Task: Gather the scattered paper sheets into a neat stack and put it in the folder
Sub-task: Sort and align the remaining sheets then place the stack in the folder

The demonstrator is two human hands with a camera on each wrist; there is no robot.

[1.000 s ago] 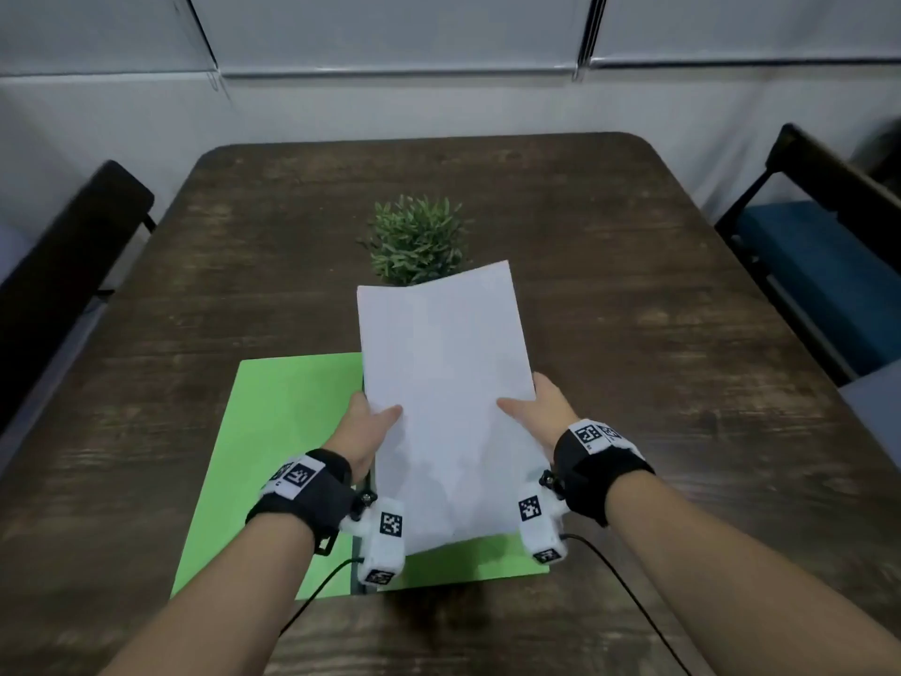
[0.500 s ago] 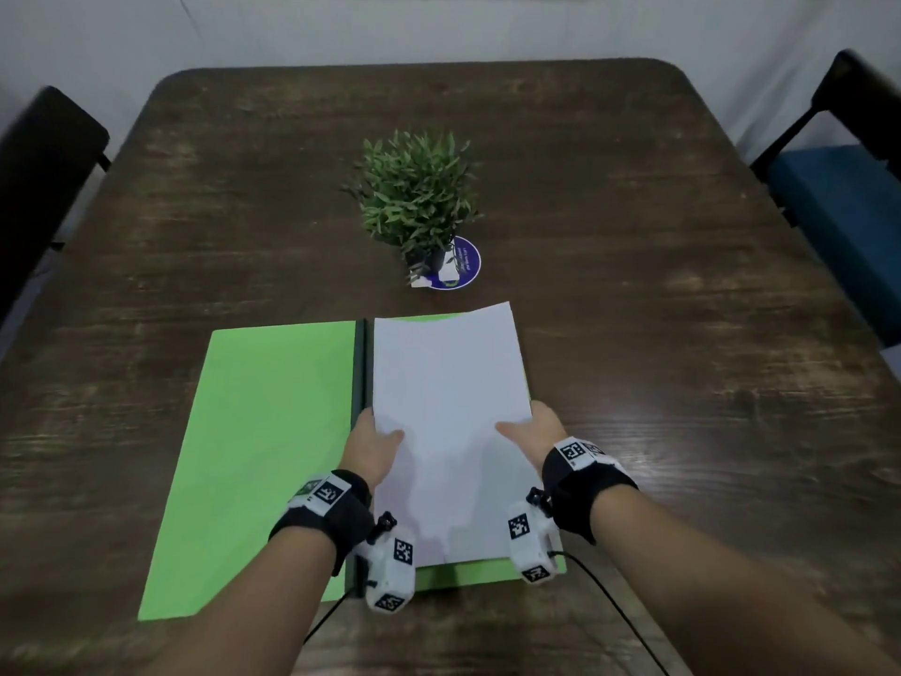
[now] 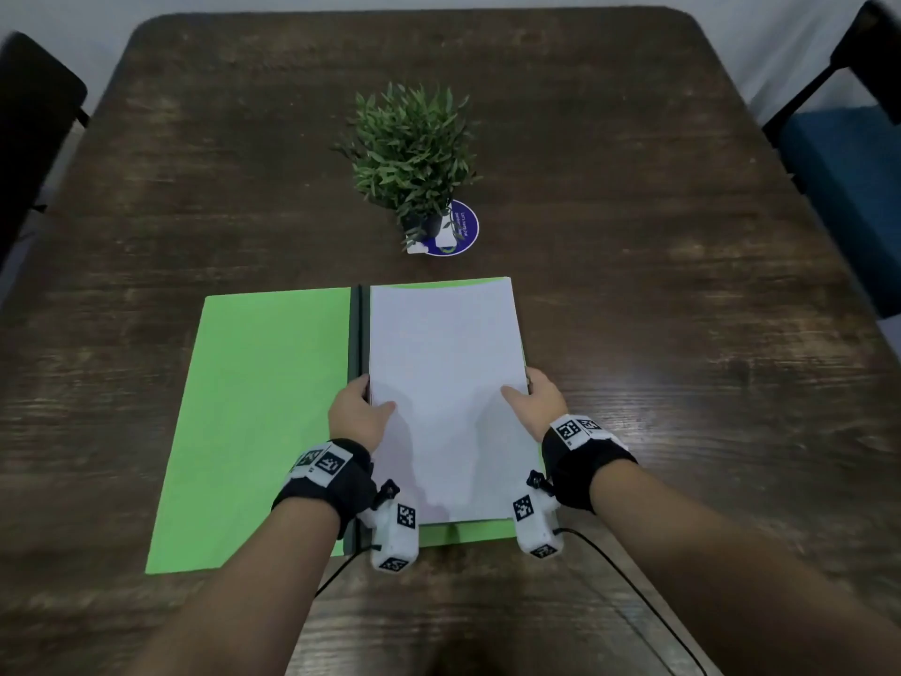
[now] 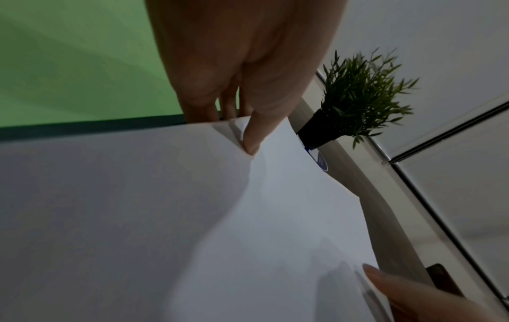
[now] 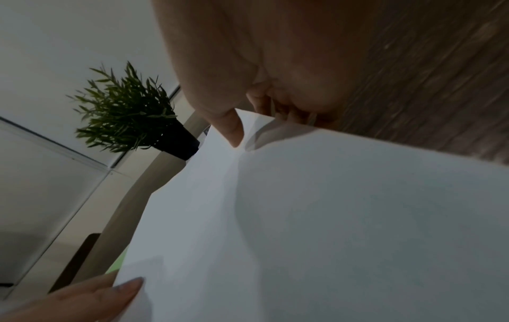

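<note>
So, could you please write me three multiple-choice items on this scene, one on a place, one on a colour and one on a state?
1. Where does the paper stack lie?
A. on the folder's right half
B. on the folder's left half
C. under the plant

2. What colour is the folder?
A. blue
B. red
C. green

3. How is the folder?
A. shut
B. open flat
C. standing upright

Answers:
1 A: the sheets sit right of the dark spine, with the left hand and the right hand pinching the side edges.
2 C: both halves show bright green.
3 B: both halves lie spread on the table, nearer than the plant.
</note>
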